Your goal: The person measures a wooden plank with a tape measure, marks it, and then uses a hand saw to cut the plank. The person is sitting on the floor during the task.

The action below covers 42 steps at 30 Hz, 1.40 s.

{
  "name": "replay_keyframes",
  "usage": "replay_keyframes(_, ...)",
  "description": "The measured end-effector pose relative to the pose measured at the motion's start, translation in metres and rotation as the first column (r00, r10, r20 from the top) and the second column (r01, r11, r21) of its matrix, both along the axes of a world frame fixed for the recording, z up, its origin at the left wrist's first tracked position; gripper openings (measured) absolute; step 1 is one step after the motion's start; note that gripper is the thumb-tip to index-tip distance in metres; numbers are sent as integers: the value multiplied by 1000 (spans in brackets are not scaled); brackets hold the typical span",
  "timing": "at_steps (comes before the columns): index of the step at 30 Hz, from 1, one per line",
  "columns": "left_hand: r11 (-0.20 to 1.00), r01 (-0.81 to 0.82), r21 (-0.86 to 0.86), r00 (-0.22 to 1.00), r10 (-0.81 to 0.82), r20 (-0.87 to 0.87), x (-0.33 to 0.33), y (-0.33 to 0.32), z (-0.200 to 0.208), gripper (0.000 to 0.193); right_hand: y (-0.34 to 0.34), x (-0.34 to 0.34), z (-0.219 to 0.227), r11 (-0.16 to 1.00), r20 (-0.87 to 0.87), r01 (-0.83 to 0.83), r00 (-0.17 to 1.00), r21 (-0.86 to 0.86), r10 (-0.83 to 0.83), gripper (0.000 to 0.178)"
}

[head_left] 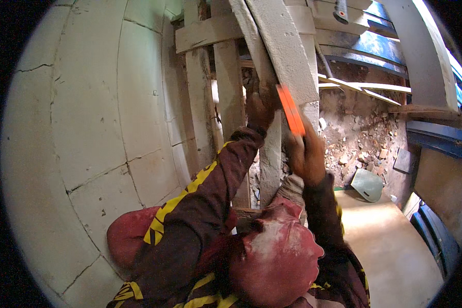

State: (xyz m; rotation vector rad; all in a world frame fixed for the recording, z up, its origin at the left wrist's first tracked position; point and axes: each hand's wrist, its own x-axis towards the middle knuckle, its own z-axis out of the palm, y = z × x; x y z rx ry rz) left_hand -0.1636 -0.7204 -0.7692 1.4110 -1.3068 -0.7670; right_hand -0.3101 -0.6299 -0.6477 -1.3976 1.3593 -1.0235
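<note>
A long, pale grey slab (290,51) with a rough face lies at the top centre, its near end toward me. My left hand (262,105) is closed on the left side of that near end, its fingers partly in shadow. Beside it, my right hand (308,154) grips a flat, bar-shaped orange tool (291,110), slightly blurred, along the slab's near edge. What kind of tool it is I cannot tell. Below the hands are my knees in dusty red trousers (274,251). Pale wooden slats (230,87) stand under and left of the slab.
A pale block wall (92,113) rises on the left. Rubble (364,149) covers the ground at right, near a grey-green plate with a slot (367,185) and a plywood sheet (390,241). A dark tool handle (341,12) lies at the top; another pale slab (421,51) leans right.
</note>
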Motion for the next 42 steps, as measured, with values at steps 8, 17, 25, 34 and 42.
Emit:
replay_keyframes(8,986,-129,-103,973,146,178,-1,0,4,54,116,-38,3,997,-13,-82,997,-15,82,51)
replay_keyframes(17,988,-127,86,971,107,213,7,-11,23,61,21,-9,-36,984,-43,-67,997,-163,60,46)
replay_keyframes(25,986,-150,71,985,143,101,2,-4,27,70,125,-40,17,947,-116,-90,984,307,132,62)
replay_keyframes(34,951,-8,308,999,17,-27,3,-14,70,83,24,-3,-2,977,91,-115,991,181,100,49)
replay_keyframes(42,912,34,409,999,-17,-45,-1,-17,67,75,39,2,-9,999,66,-49,997,20,48,49)
